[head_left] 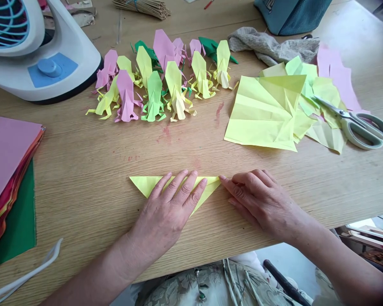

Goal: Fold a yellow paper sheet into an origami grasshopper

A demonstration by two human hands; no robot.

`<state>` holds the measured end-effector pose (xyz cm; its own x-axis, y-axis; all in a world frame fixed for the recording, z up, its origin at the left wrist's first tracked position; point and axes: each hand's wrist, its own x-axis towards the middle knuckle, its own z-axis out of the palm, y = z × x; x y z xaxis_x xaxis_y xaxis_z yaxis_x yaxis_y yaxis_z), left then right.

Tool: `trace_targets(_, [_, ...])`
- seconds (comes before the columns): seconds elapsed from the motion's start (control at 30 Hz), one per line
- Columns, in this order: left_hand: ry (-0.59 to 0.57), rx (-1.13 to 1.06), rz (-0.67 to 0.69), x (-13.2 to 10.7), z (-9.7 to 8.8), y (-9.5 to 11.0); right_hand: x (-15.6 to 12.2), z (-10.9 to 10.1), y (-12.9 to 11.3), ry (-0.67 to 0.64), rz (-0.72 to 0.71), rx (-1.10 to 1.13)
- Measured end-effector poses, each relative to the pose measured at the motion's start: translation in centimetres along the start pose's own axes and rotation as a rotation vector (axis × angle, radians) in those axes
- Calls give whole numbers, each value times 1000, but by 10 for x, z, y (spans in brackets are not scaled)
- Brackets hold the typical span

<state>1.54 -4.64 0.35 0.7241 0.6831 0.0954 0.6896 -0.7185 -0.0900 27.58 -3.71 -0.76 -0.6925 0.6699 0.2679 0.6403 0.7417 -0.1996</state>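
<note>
A sheet of yellow paper (140, 182), folded into a triangle, lies on the wooden table with its long straight edge away from me. My left hand (170, 204) rests flat across its middle, fingers spread, and hides much of it and most of its lower point. At the right corner of the triangle, my right hand (258, 197) is closed, its fingers curled and one fingertip on the tip of the paper. Past the triangle lies a creased yellow sheet (261, 114) on top of other paper pieces.
Several folded paper figures, including a green one (154, 95) and a pink one (127, 95), stand farther back. Scissors (360, 123) lie on paper scraps (335, 63) at right. A fan (67, 55), coloured paper (9, 148) and a white cable (28, 276) are left; a grey cloth (271, 44) lies behind.
</note>
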Motion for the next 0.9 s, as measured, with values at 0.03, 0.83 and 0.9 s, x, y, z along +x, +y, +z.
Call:
trace_targets(0.03, [-2, 2, -3, 0, 0, 0, 0, 0, 0, -1, 1, 5])
trace_targets(0.83, [-14, -9, -24, 2, 2, 4, 0, -2, -2, 27, -22, 24])
trace_targets(0.9, [-14, -8, -27, 2, 2, 5, 0, -2, -1, 20, -20, 17])
